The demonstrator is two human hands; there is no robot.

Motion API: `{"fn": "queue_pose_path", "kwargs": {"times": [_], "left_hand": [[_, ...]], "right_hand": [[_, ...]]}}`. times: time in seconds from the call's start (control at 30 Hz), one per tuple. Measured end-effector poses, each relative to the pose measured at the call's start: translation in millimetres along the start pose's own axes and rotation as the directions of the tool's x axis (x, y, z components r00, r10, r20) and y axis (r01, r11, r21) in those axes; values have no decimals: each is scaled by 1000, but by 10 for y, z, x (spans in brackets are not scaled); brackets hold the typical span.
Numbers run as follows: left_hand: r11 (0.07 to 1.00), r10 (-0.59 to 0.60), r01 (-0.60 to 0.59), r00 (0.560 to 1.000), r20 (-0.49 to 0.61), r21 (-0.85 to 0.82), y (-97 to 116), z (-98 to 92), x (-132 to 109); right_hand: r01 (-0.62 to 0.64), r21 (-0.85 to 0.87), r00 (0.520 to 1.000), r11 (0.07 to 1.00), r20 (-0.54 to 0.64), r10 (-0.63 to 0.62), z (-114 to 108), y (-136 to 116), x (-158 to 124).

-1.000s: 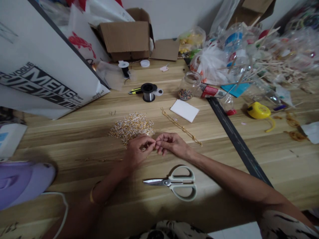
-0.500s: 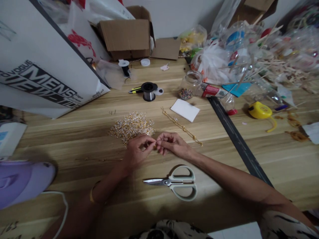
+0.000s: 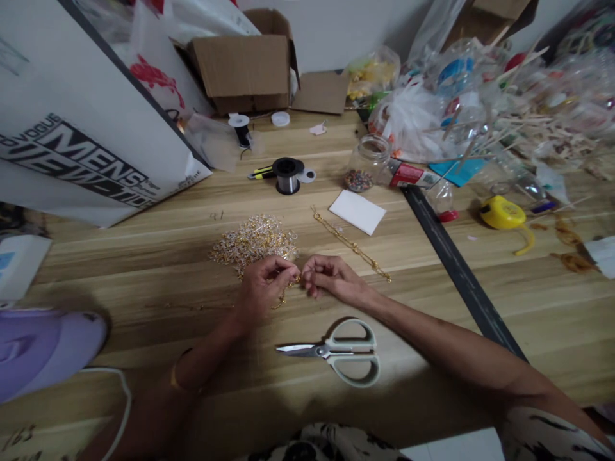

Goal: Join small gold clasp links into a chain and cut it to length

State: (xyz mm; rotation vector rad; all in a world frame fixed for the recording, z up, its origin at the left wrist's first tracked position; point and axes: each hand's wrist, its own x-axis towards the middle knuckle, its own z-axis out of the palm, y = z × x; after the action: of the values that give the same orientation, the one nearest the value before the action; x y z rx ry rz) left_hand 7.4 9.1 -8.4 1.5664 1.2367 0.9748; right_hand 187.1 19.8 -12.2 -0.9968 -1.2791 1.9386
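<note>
Nearest the body, grey-handled scissors (image 3: 328,350) lie on the wood-grain tabletop (image 3: 413,358), points toward the left. Beyond them, the left hand (image 3: 261,289) pinches a gold beaded strand (image 3: 282,299) between thumb and forefinger, some of it hanging beneath the hand. The right hand (image 3: 331,279) faces it, thumb and forefinger narrowly set; whether they grip anything, I cannot tell.

Half a second ago the fingertips met; now a small gap has opened, and more gold shows at the left fingertips and below. That suggests the fine fastening work has paused or loosened, with the left hand bearing the strand.

Farther off lie a heap of gold and clear findings (image 3: 254,242), partly behind the left hand, and a gold chain (image 3: 354,247). The strand's upper end is hidden by fingers, and its individual links are too small to make out.
</note>
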Motion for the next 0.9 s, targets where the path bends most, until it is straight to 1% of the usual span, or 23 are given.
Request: {"fn": "queue_pose_path", "kwargs": {"times": [0.13,0.23,0.47,0.57,0.67,0.8,0.9], "left_hand": [[996,-34,34,999,-3,-85,-14,3,8],[992,-42,41,999,-10,-116,-6,13,23],[976,-105,97,994,-28,-197,32,16,52],[953,-160,161,987,23,-256,54,-13,52],[929,-217,238,971,105,-284,72,-37,53],[898,-264,315,944,196,-307,65,-35,64],[895,-257,322,938,235,-307,46,-25,70]], "right_hand": [[-7,-9,1000,1000,5,7,3,7,-3],[1,-17,1000,1000,0,-1,4,14,-4],[70,-83,998,994,9,-69,12,30,-11],[89,-147,996,985,-9,-92,15,37,-22],[98,-184,994,978,-21,-103,16,36,-28],[83,-160,996,984,-32,-89,11,32,-25],[80,-135,996,988,-34,-86,10,28,-22]]}}
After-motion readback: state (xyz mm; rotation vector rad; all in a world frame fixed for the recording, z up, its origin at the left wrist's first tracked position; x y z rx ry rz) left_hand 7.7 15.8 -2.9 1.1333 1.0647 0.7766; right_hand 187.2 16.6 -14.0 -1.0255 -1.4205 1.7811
